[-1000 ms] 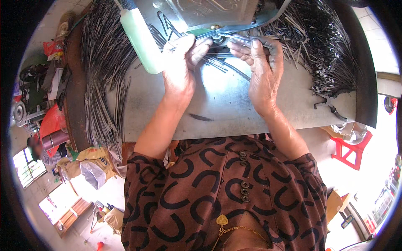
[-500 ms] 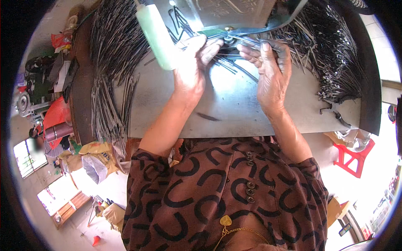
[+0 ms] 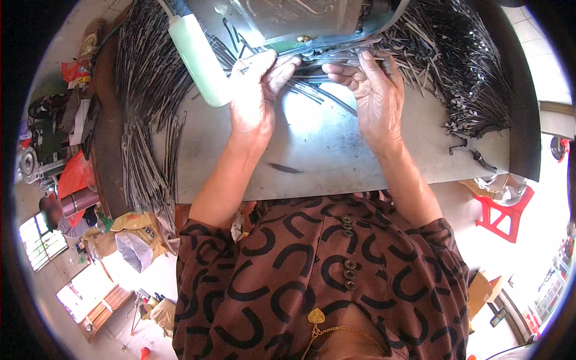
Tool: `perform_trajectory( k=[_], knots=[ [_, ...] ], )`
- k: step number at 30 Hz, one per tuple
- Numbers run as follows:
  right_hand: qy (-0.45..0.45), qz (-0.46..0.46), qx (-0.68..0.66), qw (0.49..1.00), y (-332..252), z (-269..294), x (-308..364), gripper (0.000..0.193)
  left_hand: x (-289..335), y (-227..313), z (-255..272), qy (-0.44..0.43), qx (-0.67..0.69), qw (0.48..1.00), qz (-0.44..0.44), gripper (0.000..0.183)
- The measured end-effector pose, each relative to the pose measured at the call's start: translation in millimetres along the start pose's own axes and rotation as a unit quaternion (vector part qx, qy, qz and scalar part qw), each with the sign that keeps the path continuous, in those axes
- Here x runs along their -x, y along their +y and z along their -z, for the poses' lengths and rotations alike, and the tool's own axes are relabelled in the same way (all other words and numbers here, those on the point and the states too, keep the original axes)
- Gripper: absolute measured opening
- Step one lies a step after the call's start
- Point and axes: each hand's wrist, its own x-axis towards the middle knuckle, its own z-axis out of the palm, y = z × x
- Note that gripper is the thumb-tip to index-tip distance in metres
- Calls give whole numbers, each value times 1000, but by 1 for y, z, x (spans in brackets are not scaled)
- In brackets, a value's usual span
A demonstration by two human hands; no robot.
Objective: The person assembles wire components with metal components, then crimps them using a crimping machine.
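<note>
Under the metal machine head [image 3: 300, 18], both my hands are raised close together over the grey metal table [image 3: 324, 150]. My left hand [image 3: 255, 90] is closed, thumb and forefinger pinched at the end of thin dark strips by the machine's lower edge; exactly what it grips is partly hidden. My right hand [image 3: 378, 96] pinches a thin dark strip [image 3: 342, 59] between thumb and fingers, its end pointing toward the left hand. Just below the fingers, more loose strips [image 3: 309, 91] lie on the table. A pale green cylinder [image 3: 201, 63] on a rod hangs against my left hand.
A large heap of dark strips [image 3: 153, 78] covers the left side, with a bundle [image 3: 141, 162] nearer me. Another heap [image 3: 474, 78] lies right, pliers [image 3: 474, 153] before it. A red stool [image 3: 507, 213] stands beyond the table's right front. A person [image 3: 51, 213] is far left.
The whole view has shifted, so the table and machine sit further left. The strip at my right hand lies more level, and the round metal fitting between my hands is less visible.
</note>
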Motion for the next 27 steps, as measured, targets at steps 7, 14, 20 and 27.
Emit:
perform_trajectory(
  k=[7,14,20,27],
  knots=[
    [38,59,75,995,5,-12,12,19,-4,1,-2,-8,30,999,21,13],
    [47,67,62,995,11,-11,10,17,-6,-6,6,-3,46,997,55,13],
    [37,13,10,999,9,-9,9,16,-9,-3,14,-21,41,997,65,13],
    [48,5,-40,998,9,-1,1,15,-7,-1,-1,-32,-41,999,-14,12]
  ],
)
